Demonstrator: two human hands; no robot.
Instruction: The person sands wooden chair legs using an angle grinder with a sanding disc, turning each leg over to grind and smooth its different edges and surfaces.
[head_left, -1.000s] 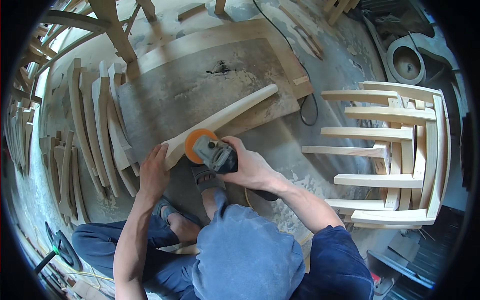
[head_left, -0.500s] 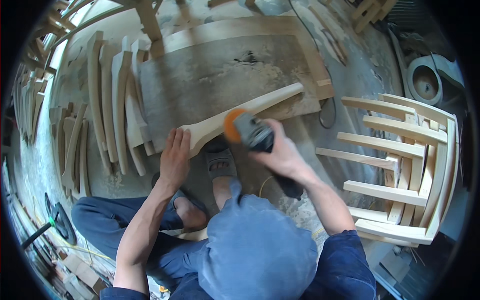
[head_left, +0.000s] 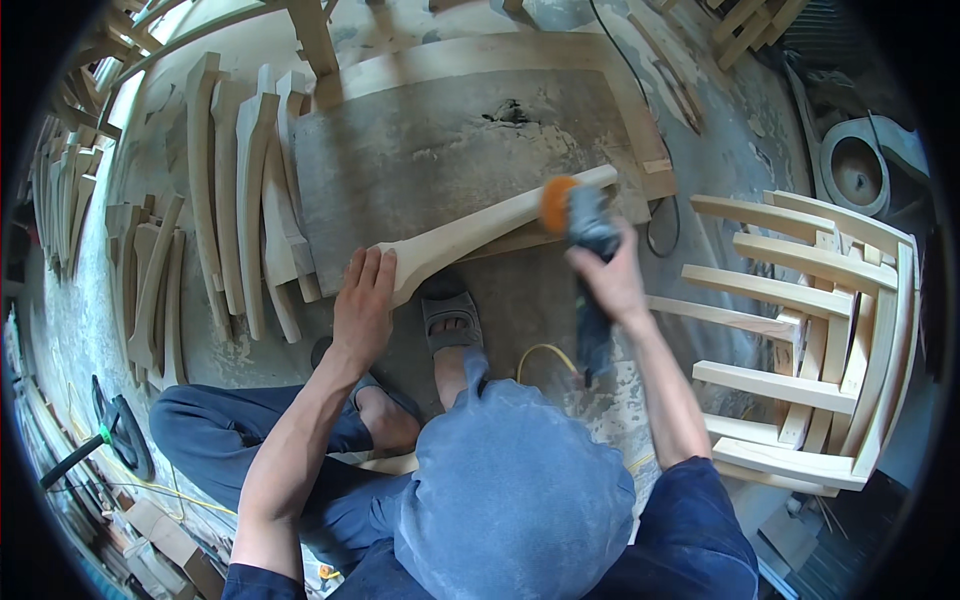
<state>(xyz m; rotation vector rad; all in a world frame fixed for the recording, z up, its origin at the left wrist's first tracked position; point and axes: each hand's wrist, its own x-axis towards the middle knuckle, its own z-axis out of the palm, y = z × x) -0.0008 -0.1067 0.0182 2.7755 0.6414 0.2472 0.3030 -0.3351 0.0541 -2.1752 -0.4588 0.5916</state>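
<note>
A pale, curved wooden furniture leg (head_left: pixel 478 226) lies slanting across a low board (head_left: pixel 400 130), its broad end toward me and its narrow end to the far right. My left hand (head_left: pixel 365 305) grips the broad end, fingers laid over it and the thumb hidden. In my right hand (head_left: pixel 612 280) is an angle grinder (head_left: pixel 592 225), its fingers wrapped round the body. The grinder's orange sanding disc (head_left: pixel 556 204) is blurred and meets or hovers just over the leg near its narrow end; I cannot tell which.
Several similar wooden legs (head_left: pixel 228 200) lean in a row at the left, with shorter ones (head_left: pixel 150 290) beside them. A slatted wooden frame (head_left: pixel 840 370) stands at the right. A dark cable (head_left: pixel 640 80) and a yellow cord (head_left: pixel 545 350) run over the floor. My sandalled foot (head_left: pixel 450 322) is close to the board.
My right hand has carried the grinder right and away from me, from the leg's middle toward its narrow end. My left hand keeps its place on the broad end.
</note>
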